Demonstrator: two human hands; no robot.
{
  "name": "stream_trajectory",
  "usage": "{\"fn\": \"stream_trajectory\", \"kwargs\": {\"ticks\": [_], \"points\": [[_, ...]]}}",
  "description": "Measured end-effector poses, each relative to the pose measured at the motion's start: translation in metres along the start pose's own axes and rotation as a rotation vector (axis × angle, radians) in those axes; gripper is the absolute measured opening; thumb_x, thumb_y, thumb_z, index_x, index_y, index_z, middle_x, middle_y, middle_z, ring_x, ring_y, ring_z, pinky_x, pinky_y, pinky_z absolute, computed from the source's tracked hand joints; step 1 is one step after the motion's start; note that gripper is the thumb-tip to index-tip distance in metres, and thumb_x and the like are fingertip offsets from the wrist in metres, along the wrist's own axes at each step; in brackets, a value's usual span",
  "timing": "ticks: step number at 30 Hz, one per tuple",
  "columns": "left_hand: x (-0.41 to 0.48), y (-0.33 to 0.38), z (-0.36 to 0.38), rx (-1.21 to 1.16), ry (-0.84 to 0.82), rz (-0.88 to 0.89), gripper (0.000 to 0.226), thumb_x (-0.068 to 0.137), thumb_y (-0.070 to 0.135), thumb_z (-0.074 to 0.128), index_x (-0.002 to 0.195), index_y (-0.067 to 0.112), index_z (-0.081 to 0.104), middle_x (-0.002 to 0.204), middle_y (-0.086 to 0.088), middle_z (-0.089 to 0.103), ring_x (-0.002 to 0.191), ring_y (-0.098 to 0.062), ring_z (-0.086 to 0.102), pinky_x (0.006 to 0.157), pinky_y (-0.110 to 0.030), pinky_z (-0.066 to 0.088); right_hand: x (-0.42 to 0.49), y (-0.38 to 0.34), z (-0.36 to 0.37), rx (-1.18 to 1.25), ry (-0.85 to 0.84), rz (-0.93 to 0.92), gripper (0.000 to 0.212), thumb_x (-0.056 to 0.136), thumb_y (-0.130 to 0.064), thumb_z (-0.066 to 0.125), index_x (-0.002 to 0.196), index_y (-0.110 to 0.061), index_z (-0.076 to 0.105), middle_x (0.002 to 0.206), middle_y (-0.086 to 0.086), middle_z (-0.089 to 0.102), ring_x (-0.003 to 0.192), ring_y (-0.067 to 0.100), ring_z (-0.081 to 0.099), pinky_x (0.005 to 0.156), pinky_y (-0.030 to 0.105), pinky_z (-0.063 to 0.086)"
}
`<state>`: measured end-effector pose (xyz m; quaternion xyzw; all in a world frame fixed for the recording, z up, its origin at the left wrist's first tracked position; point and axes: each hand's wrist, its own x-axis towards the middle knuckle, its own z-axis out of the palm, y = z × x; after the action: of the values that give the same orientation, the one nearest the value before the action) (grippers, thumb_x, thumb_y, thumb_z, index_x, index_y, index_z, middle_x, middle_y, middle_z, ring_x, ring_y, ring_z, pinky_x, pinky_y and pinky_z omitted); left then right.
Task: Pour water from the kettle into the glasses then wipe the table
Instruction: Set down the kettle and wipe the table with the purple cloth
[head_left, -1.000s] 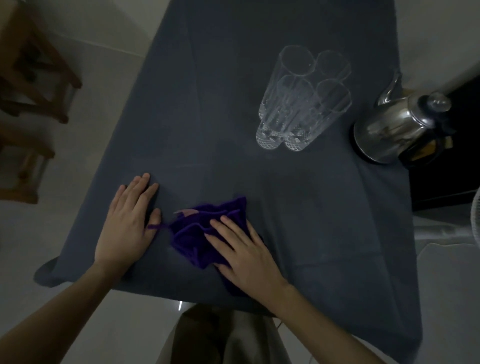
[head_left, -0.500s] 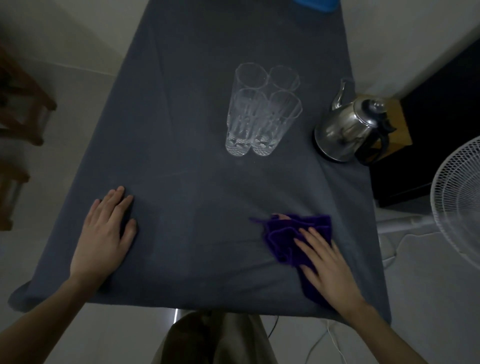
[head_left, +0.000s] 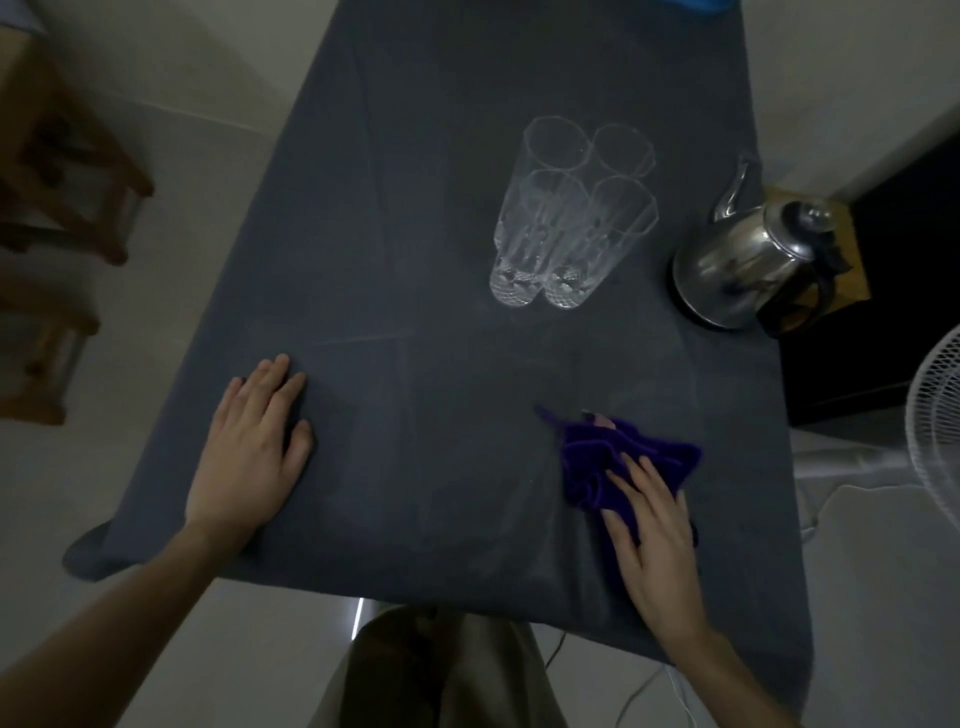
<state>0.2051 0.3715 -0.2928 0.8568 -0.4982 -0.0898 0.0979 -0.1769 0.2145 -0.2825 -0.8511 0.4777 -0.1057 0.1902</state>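
Note:
A table under a dark grey cloth (head_left: 415, 218) fills the middle of the head view. Several tall clear glasses (head_left: 566, 213) stand bunched together at its centre right. A steel kettle (head_left: 748, 260) with a black handle sits at the right edge beside them. My right hand (head_left: 654, 530) presses flat on a crumpled purple cloth (head_left: 613, 457) near the front right of the table. My left hand (head_left: 249, 457) lies flat, fingers together, on the tablecloth at the front left, holding nothing.
Wooden stools (head_left: 57, 197) stand on the pale floor to the left. A white fan (head_left: 935, 431) and a dark cabinet (head_left: 904, 291) are at the right. A blue object (head_left: 696, 4) shows at the table's far end.
My right hand has slid the purple cloth from the front centre, near my left hand, over to the front right of the table. My left hand has stayed flat in place.

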Motion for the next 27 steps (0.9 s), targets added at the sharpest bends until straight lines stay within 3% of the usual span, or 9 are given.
{"fn": "stream_trajectory", "kwargs": {"ticks": [5, 10, 14, 17, 22, 27], "points": [[0.000, 0.000, 0.000, 0.004, -0.004, 0.005, 0.057, 0.095, 0.039, 0.030, 0.142, 0.008, 0.038, 0.156, -0.011, 0.028, 0.146, -0.024, 0.021, 0.122, -0.032, 0.003, 0.022, -0.086, 0.043, -0.032, -0.052, -0.286, 0.045, 0.091, -0.036, 0.048, 0.129, -0.016, 0.061, 0.141, 0.005, 0.055, 0.134, 0.023, 0.045, 0.111, 0.046, 0.027], [0.000, -0.002, 0.000, -0.013, -0.009, 0.006, 0.059, 0.094, 0.042, 0.029, 0.142, 0.009, 0.038, 0.156, -0.010, 0.028, 0.145, -0.024, 0.022, 0.122, -0.035, 0.006, 0.019, -0.158, 0.077, -0.135, -0.248, -0.520, 0.060, 0.091, -0.047, 0.045, 0.147, -0.026, 0.036, 0.146, 0.006, 0.047, 0.133, 0.026, 0.043, 0.112, 0.049, 0.033], [-0.001, -0.002, 0.000, -0.028, -0.008, 0.003, 0.060, 0.095, 0.044, 0.027, 0.144, 0.011, 0.035, 0.157, -0.009, 0.026, 0.146, -0.022, 0.019, 0.122, -0.037, 0.006, 0.024, -0.150, 0.075, -0.182, -0.261, -0.590, 0.055, 0.093, -0.050, 0.043, 0.143, -0.028, 0.042, 0.138, 0.008, 0.052, 0.124, 0.025, 0.048, 0.104, 0.045, 0.039], [-0.001, 0.000, 0.000, -0.029, -0.005, 0.002, 0.060, 0.094, 0.044, 0.027, 0.143, 0.010, 0.036, 0.157, -0.009, 0.027, 0.146, -0.023, 0.020, 0.122, -0.034, 0.005, 0.026, -0.128, 0.068, -0.197, -0.214, -0.594, 0.051, 0.090, -0.046, 0.048, 0.137, -0.027, 0.049, 0.128, 0.005, 0.059, 0.115, 0.023, 0.055, 0.094, 0.041, 0.047], [-0.001, 0.000, -0.001, -0.021, -0.001, -0.002, 0.060, 0.094, 0.043, 0.027, 0.143, 0.010, 0.037, 0.156, -0.010, 0.028, 0.146, -0.024, 0.019, 0.121, -0.027, -0.001, 0.026, -0.073, 0.045, -0.292, -0.158, -0.528, 0.061, 0.079, -0.042, 0.066, 0.137, -0.029, 0.051, 0.126, 0.004, 0.060, 0.114, 0.021, 0.054, 0.089, 0.039, 0.048], [0.000, -0.001, 0.000, -0.032, 0.003, 0.006, 0.060, 0.093, 0.042, 0.028, 0.142, 0.009, 0.038, 0.156, -0.011, 0.029, 0.145, -0.027, 0.022, 0.120, -0.027, -0.001, 0.025, -0.001, 0.002, -0.350, -0.070, -0.318, 0.054, 0.082, -0.038, 0.051, 0.136, -0.029, 0.051, 0.124, 0.007, 0.056, 0.109, 0.024, 0.049, 0.083, 0.041, 0.049]]}}
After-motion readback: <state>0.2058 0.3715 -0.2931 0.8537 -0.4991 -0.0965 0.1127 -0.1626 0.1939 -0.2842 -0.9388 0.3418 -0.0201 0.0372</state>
